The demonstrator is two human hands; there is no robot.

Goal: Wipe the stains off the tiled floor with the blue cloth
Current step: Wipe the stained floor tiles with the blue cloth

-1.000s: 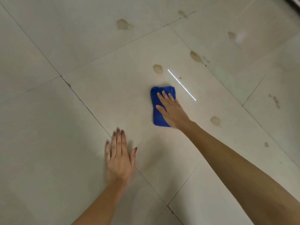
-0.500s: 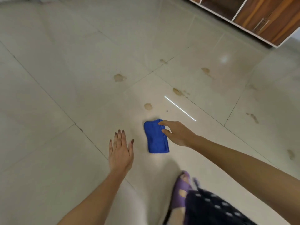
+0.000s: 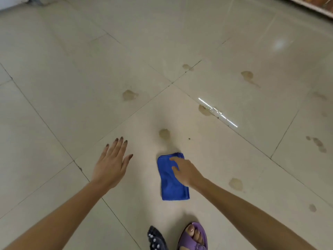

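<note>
Pressing flat, the right hand [image 3: 187, 171] rests its grip spread wide on the blue cloth [image 3: 172, 183], which lies on the tiled floor [image 3: 72, 87]. The left hand [image 3: 110, 164] hovers open alongside. Just beyond the fingertips sits a stain [image 3: 164, 133]; push forward with even pressure.

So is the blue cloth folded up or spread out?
Folded: the blue cloth lies as a small thick rectangle under the right hand.

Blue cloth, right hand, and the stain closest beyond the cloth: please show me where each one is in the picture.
blue cloth [image 3: 170, 186]: head view, on the bare lower part of the folded fabric.
right hand [image 3: 186, 171]: head view, on the back of the hand.
stain [image 3: 164, 133]: head view, on the middle of the brownish patch.
</note>
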